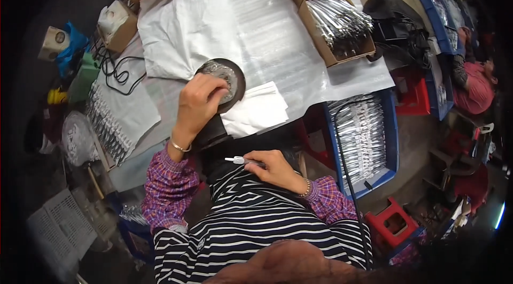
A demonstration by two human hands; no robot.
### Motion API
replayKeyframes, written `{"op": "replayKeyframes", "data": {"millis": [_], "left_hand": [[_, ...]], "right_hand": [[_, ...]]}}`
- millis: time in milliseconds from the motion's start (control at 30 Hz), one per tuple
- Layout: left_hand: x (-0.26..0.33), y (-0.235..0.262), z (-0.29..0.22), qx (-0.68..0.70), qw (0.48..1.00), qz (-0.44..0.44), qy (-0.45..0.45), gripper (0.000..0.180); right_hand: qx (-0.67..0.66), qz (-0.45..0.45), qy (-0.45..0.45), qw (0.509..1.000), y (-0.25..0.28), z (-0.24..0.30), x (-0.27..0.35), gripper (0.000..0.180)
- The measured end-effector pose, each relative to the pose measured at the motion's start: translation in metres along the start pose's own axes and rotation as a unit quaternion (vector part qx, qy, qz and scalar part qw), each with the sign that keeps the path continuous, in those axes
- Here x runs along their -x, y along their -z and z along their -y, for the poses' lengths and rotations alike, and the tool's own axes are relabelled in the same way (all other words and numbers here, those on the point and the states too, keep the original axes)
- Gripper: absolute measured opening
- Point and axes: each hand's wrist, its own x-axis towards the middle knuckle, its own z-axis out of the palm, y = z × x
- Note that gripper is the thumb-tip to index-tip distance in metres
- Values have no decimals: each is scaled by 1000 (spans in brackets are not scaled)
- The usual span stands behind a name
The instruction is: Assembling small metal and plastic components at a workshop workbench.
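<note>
My left hand (pixel 199 101) reaches over a round dark dish (pixel 239 71) on the table, its thumb and fingers pinched together at the small shiny pieces (pixel 220 71) inside. Whatever lies between those fingertips is too small to make out. Close to my body, my right hand (pixel 275 170) grips a slim piece with a white tip (pixel 235 160); the tip points left and my fingers cover much of the rest. Just right of the dish lies a folded white cloth or paper (pixel 259 110).
White sheeting (pixel 256 27) covers the table. At the back right, a cardboard box (pixel 332 56) holds silver rod-like parts. A blue crate (pixel 394 145) of similar parts stands at my right, and more rows (pixel 107 123) lie left. A red stool (pixel 391 222) and a co-worker (pixel 475 86) are farther right.
</note>
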Motion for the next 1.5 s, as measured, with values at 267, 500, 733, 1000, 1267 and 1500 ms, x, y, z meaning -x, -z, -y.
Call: {"op": "replayKeyframes", "data": {"millis": [267, 500, 733, 1000, 1267, 1500], "left_hand": [[14, 9, -4, 173, 983, -20, 66, 10], [55, 15, -28, 435, 867, 101, 220, 13], [77, 4, -42, 525, 783, 125, 309, 9], [88, -12, -46, 419, 873, 71, 239, 11], [84, -14, -54, 274, 942, 41, 189, 13], [86, -16, -59, 225, 963, 27, 149, 11]], "right_hand": [[-78, -40, -64, 994, 4, 0, 0, 22], [-150, -88, -112, 978, 6, 3, -3, 22], [-106, -123, -90, 983, 7, 12, -6, 22], [-55, -131, -59, 988, 6, 16, -7, 23], [-45, -142, -14, 989, 0, 7, -3, 24], [-22, -122, -35, 992, 0, 14, -3, 24]]}}
